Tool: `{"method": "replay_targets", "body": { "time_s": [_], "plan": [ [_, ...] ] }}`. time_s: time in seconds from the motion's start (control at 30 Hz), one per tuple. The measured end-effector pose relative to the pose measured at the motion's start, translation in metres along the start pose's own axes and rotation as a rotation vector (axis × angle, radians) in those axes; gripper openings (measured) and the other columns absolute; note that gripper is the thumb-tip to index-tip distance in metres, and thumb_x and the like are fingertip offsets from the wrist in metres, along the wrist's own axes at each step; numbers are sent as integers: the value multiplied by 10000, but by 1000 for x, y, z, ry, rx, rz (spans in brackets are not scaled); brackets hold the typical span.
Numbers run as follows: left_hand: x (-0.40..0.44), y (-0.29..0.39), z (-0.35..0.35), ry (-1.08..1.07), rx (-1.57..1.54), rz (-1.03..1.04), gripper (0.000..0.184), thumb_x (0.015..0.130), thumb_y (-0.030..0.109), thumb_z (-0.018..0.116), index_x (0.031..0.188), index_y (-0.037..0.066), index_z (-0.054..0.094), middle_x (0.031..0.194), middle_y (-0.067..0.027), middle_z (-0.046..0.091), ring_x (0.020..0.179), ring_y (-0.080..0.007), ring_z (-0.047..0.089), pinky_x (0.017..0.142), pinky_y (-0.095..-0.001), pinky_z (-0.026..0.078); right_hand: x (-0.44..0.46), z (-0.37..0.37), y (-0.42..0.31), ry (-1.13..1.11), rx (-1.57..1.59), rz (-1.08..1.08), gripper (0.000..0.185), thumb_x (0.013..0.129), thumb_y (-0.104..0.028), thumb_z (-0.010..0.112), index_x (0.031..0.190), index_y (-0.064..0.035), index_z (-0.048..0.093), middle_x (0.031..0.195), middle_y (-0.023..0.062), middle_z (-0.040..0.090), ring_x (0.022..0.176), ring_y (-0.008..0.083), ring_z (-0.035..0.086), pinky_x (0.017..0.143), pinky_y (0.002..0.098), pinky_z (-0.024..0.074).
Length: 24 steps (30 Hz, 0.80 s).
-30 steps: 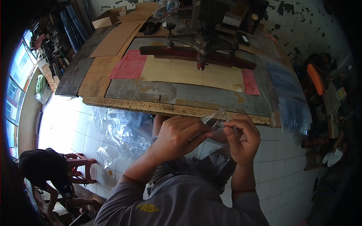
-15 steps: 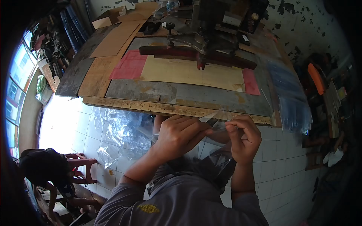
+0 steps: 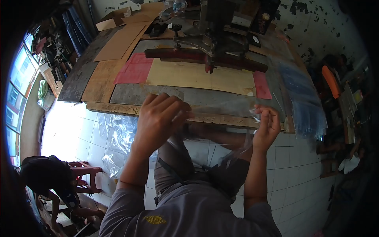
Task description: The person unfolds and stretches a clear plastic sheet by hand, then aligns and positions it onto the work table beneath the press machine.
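Note:
A clear plastic sheet (image 3: 227,109) is stretched between my two hands, just over the front edge of the workbench. My left hand (image 3: 160,118) pinches its left end, fingers bent and closed. At its right end my right hand (image 3: 267,128) is closed on the upper corner, and part of the film hangs down toward my lap. Whether it is a single sheet or a bag I cannot tell. Beyond my hands lies a yellow sheet (image 3: 201,77) with pink end pieces on the grey plate, beneath the red-edged bar (image 3: 177,55) of a press.
A stack of clear plastic sheets (image 3: 302,104) overhangs the bench's right side. Crumpled clear plastic (image 3: 120,134) lies on the floor at left. Cardboard (image 3: 118,41) covers the bench's back left. A red stool (image 3: 87,173) stands at lower left, with a dark bag-like shape on it.
My hands have moved apart and up, the left one leftward and the right one slightly rightward. The plastic, bunched between them before, is now spread wide.

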State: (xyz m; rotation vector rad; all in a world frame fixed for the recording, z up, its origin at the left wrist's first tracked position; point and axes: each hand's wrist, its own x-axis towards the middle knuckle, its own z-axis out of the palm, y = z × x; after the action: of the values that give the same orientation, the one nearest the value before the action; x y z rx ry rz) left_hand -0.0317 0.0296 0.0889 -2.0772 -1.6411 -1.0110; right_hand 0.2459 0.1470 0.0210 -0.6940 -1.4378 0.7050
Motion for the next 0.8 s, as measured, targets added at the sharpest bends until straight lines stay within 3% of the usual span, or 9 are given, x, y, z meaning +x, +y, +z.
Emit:
{"method": "replay_targets", "body": {
  "time_s": [0.13,0.2,0.3,0.4,0.53,0.63,0.8],
  "plan": [
    [10,-45,15,-48,-92,1,186,763,173,863,825,103,702,806,-4,696,769,-207,652,728,-364,470,9,-1,51,-14,39,-72,238,1094,-241,550,1082,-11,608,1018,95,716,950,142,655,924,332,514],
    [8,-66,33,-80,-243,-63,186,767,148,870,830,84,707,810,-17,702,783,-194,660,760,-366,490,8,-7,70,-57,18,47,216,1093,-217,553,1076,-9,609,983,89,716,929,141,666,913,317,513],
    [-10,-86,64,-127,-639,-335,165,824,106,853,878,51,708,857,-30,727,862,-147,696,822,-333,529,12,-14,83,-132,1,176,212,1087,-213,570,1065,-7,613,924,71,711,895,132,673,891,297,507],
    [-26,-88,81,-195,-769,-608,173,885,74,806,998,-6,703,913,-85,768,950,-151,738,876,-307,570,15,-13,86,-162,-2,266,224,1082,-225,582,1058,-6,622,883,55,703,877,126,673,873,287,501],
    [-34,-98,94,-18,-989,-616,258,932,89,768,1140,-11,656,854,-57,744,901,-131,739,848,-281,564,16,-8,78,-123,-108,318,234,1078,-236,591,1060,-7,631,873,48,697,876,122,669,861,285,496],
    [-31,-90,84,-30,-1000,-697,310,965,74,723,1248,-10,628,878,-52,724,929,-113,725,824,-268,551,13,-7,80,-92,-79,326,225,1078,-227,587,1065,-8,635,867,47,694,871,121,664,867,287,496],
    [-34,-95,84,-76,-1046,-619,381,996,36,667,1362,-10,570,992,-65,712,983,-113,710,825,-260,539,11,-7,83,-69,-69,338,227,1076,-223,591,1058,-1,636,863,46,691,864,123,661,873,291,499]
  ]
}}
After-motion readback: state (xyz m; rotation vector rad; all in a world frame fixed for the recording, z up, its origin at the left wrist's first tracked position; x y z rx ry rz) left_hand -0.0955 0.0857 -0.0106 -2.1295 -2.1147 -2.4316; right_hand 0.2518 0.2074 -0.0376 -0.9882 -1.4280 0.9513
